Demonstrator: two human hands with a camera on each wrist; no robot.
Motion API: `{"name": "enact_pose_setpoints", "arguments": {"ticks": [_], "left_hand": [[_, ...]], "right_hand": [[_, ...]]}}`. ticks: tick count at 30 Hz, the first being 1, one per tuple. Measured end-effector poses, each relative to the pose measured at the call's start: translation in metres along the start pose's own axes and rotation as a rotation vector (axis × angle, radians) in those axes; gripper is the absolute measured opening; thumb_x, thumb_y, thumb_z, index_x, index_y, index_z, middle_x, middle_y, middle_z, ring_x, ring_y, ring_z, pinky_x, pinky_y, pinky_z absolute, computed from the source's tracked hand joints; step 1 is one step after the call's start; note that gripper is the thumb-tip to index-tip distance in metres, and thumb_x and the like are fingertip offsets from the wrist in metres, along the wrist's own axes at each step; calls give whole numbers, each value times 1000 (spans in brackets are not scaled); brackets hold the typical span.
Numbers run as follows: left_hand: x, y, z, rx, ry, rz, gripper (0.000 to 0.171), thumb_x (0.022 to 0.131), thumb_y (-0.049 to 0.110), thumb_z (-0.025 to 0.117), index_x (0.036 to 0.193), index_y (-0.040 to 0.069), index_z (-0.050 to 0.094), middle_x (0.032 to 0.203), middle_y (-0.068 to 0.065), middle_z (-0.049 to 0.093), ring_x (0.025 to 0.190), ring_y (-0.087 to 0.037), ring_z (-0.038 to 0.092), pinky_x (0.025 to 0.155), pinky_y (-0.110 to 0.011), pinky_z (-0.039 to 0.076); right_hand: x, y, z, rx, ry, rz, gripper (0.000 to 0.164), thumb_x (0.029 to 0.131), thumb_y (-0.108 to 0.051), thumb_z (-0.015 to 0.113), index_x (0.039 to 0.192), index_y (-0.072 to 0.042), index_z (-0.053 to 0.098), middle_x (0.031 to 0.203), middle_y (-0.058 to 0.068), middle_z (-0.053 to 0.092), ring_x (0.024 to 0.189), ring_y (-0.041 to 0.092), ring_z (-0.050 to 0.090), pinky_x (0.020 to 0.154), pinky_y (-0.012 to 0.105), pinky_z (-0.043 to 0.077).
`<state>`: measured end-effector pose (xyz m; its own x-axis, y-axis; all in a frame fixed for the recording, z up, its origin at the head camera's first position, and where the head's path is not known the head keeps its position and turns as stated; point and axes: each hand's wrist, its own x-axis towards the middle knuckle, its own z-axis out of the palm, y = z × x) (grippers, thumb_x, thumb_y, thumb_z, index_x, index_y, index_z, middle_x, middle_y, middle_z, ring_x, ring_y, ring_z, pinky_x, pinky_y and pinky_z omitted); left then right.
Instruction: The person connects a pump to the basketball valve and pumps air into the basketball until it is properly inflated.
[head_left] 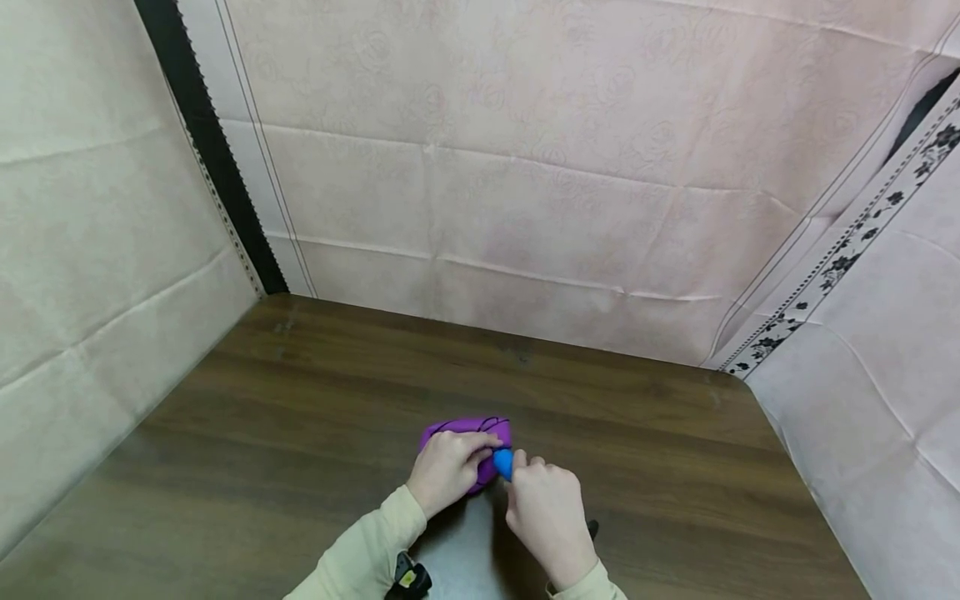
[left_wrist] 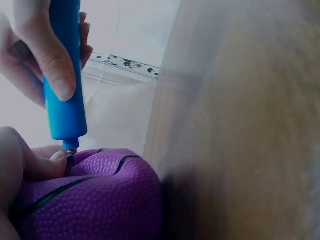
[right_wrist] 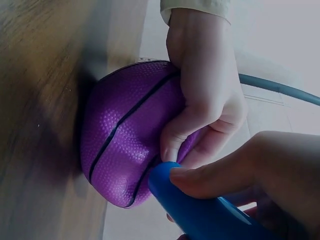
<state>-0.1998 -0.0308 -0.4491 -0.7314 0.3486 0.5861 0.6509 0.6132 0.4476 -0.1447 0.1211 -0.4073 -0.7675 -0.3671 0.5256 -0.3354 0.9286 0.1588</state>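
A purple ball [head_left: 459,427] with black lines and a pebbled skin sits on the table, soft and dented, looking like a small basketball. My left hand [head_left: 447,468] holds it, with thumb and fingertips pinching right at the nozzle of a blue hand pump [head_left: 502,462]. My right hand [head_left: 551,512] grips the pump's blue barrel [left_wrist: 67,117]. In the left wrist view the pump points down at the ball, and a short metal needle [left_wrist: 72,151] shows between its nozzle and the ball's top. The needle's tip is hidden by the left fingers.
The brown wood-grain table [head_left: 360,358] lies under the ball. Pale cloth walls [head_left: 480,208] stand at the back and both sides. A black wrist device [head_left: 408,577] is strapped at the left sleeve, and a dark cable [right_wrist: 280,90] runs behind the left hand.
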Motion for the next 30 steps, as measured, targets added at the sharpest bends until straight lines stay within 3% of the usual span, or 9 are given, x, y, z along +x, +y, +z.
{"name": "enact_pose_setpoints", "arguments": {"ticks": [5, 13, 30], "left_hand": [[2, -2, -3, -49, -46, -11, 16, 84, 5, 72, 98, 12, 71, 90, -2, 76, 77, -14, 71, 71, -28, 55], [2, -4, -8, -91, -123, -28, 15, 87, 6, 69, 101, 12, 67, 96, -3, 76, 86, -17, 72, 77, -32, 55], [1, -10, -10, -195, -101, -36, 16, 88, 3, 66, 98, 15, 68, 93, -1, 75, 88, -14, 71, 81, -31, 55]], "right_hand": [[0, -2, -1, 12, -31, 31, 28, 69, -19, 82, 73, -7, 57, 53, 2, 52, 43, 16, 51, 39, 28, 34], [-3, -6, 3, 8, -29, 50, 30, 67, -22, 83, 84, -3, 66, 57, 4, 58, 46, 18, 54, 41, 30, 37], [2, -24, 17, -68, 61, 76, 36, 63, -19, 84, 85, 0, 62, 55, 5, 54, 42, 18, 52, 39, 29, 38]]}}
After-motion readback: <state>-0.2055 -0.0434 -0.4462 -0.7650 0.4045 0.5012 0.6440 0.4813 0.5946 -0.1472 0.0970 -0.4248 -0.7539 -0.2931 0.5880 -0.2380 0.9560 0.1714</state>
